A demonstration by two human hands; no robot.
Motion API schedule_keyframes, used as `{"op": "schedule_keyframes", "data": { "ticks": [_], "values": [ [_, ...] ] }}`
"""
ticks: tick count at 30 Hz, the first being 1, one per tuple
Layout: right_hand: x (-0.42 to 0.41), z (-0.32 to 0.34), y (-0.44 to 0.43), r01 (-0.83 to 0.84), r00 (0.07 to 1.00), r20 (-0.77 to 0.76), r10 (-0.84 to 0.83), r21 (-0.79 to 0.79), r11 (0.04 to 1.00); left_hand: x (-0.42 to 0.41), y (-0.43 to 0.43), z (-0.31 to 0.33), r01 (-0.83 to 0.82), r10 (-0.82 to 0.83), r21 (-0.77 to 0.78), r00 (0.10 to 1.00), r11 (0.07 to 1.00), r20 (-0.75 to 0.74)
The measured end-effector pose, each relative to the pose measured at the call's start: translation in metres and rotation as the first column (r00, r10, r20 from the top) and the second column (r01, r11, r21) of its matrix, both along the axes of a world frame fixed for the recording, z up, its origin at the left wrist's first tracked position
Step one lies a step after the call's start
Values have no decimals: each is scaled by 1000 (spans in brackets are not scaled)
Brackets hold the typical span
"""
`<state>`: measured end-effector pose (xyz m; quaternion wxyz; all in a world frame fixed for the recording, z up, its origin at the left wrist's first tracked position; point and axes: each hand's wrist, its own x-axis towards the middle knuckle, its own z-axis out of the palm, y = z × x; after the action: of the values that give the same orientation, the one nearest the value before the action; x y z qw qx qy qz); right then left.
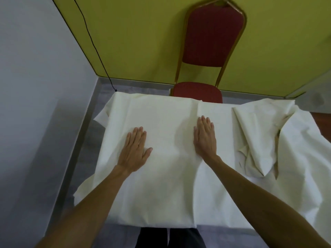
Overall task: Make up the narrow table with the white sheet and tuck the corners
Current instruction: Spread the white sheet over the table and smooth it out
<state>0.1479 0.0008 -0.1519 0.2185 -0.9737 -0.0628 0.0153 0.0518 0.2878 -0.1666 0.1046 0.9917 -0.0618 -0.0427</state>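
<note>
Head view gives you the white sheet (170, 176) as the biggest thing in sight: it lies spread over the narrow table (320, 120), hanging past the left edge and the near edge, with only a brown sliver of tabletop bare at the far right corner. Toward the right edge the cloth is not flat (a loose flap (256, 140) is bunched and folded back on itself there), while the stretch in front of you lies mostly smooth, with one crease running from the far edge to the near edge. Behind the table stands a yellow wall (143, 33), and against it a red padded chair (213, 38) with a gold frame, its seat just beyond the far edge. Your left hand (135, 151) rests palm down on the sheet nearer the left edge, fingers straight and together, thumb out to the side, gripping nothing. Your right hand (205, 138) lies flat the same way near the middle, just beside that crease, fingers extended and holding nothing; the two hands are apart. A thin black cable (96, 49) hangs down the wall toward the far left corner.
</note>
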Motion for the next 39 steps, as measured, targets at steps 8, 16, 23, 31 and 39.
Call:
{"op": "schedule_keyframes", "data": {
  "ticks": [8,16,23,31,39],
  "values": [
    [20,-26,-42,-82,995,-62,73,-148,986,58,-114,-3,77,-78,-65,997,995,-18],
    [23,-33,-68,-116,992,-71,100,-270,956,58,-107,-16,54,-53,31,998,998,-30],
    [65,-23,-76,-93,994,-71,82,-163,982,98,-116,-3,51,-51,6,999,999,-13],
    [116,-33,-101,-136,990,-61,124,-268,954,176,-140,-18,-2,2,8,1000,1000,6],
    [108,-26,-95,-56,994,-100,34,-234,971,162,-139,-11,-108,108,5,992,994,-64]
  ]
}}
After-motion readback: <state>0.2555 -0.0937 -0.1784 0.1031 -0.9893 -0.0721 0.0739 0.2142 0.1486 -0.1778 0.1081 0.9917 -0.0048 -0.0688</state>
